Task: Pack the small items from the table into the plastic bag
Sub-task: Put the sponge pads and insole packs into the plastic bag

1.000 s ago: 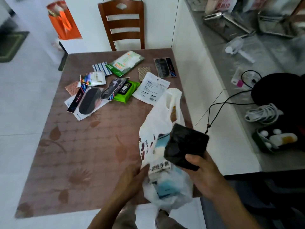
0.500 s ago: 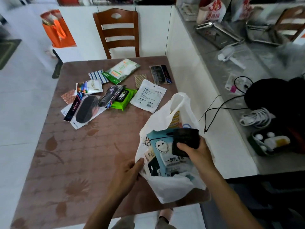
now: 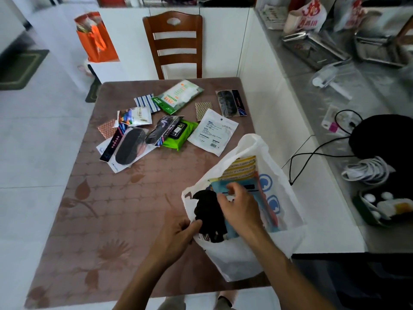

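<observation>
A white plastic bag (image 3: 234, 258) lies open at the table's near right corner. Inside it show a blue packet (image 3: 257, 198), a yellow striped packet (image 3: 240, 167) and a black pouch (image 3: 207, 211). My left hand (image 3: 176, 236) pinches the bag's near rim. My right hand (image 3: 241, 209) is inside the opening, its curled fingers against the black pouch's edge; the grip is hidden. Left on the brown table (image 3: 111, 220) are a green wipes pack (image 3: 180, 136), a white pouch (image 3: 213, 132), black insole packs (image 3: 129, 146) and several small packets.
A wooden chair (image 3: 176, 43) stands at the table's far side. An orange bag (image 3: 96, 39) sits far left. Right of the table runs a grey counter (image 3: 312, 90) with a black cable (image 3: 312, 157), white cords (image 3: 366, 171) and metal trays (image 3: 312, 50).
My right hand has carried the black pouch from above the bag down into its opening. My left hand has spread the bag's mouth wider, and the view has tilted up.
</observation>
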